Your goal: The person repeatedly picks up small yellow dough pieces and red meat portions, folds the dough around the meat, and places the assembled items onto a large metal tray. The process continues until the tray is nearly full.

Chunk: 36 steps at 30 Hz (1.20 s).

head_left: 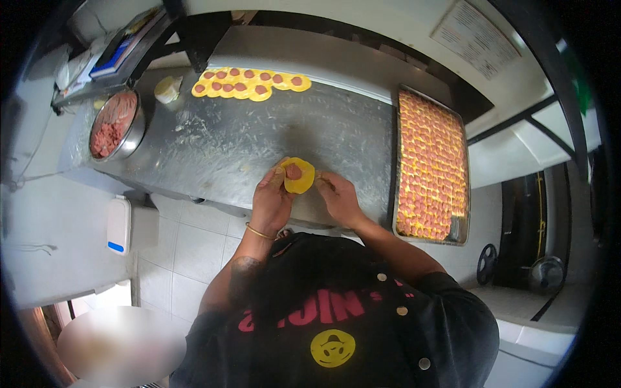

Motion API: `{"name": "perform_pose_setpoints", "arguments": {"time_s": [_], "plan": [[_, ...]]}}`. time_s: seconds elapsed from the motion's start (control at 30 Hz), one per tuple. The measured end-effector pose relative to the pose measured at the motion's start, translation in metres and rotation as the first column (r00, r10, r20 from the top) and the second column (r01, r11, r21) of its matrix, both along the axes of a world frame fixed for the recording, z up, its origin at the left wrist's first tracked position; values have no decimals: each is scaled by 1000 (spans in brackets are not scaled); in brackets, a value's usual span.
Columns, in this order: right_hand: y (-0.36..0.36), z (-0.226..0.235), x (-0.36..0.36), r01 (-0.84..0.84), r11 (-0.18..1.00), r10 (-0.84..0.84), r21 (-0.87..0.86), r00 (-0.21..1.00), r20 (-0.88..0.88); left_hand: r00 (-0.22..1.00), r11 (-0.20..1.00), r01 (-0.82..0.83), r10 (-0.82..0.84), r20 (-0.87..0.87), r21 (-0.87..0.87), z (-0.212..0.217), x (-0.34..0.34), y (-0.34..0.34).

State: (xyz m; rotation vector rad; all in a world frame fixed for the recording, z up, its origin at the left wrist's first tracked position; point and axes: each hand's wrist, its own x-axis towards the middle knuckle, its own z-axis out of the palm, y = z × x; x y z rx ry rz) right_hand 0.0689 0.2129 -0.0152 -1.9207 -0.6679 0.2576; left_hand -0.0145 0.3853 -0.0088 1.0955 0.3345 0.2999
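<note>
Both hands meet over the floured steel counter [259, 139], and between them sits one round yellow dough wrapper [299, 176] with a single dab of pink filling on it. The left hand [272, 200] has its fingers curled up against the wrapper's left edge, thumb on the rim, so it is closed lightly on the dough; the right hand [337, 197] pinches the opposite edge with its fingertips, the rest of the hand loosely bent. Beyond the hands, at the counter's back edge, lies a cluster of filled wrappers [251, 83], roughly eleven, laid in two overlapping rows. Just left of that cluster is one pale lump of dough [168, 88], and further left one metal bowl [116, 124] of pink minced filling. Off to the right of the right hand stands one long tray [431, 165] packed with finished pieces in tight rows, too many to count.
</note>
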Motion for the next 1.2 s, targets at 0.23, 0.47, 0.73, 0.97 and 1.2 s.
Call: {"name": "perform_pose_setpoints", "arguments": {"time_s": [0.23, 0.47, 0.73, 0.97, 1.2], "plan": [[-44, 19, -19, 17, 935, 96, 353, 949, -300, 985, 901, -93, 146, 94, -424, 42, -9, -88], [-124, 37, -33, 208, 783, 150, 586, 852, -502, 965, 964, -226, 241, 103, -139, 46, -34, -188], [-200, 56, -87, 0, 842, 191, 540, 935, -298, 981, 960, -136, 166, 104, -244, 77, -84, -242], [-207, 82, -101, 87, 827, 162, 555, 909, -383, 944, 982, 144, -98, 316, -125, 68, -107, -225], [-177, 112, -134, -39, 906, 6, 422, 997, 80, 946, 968, 76, 7, 324, -241, 88, -119, -198]]}}
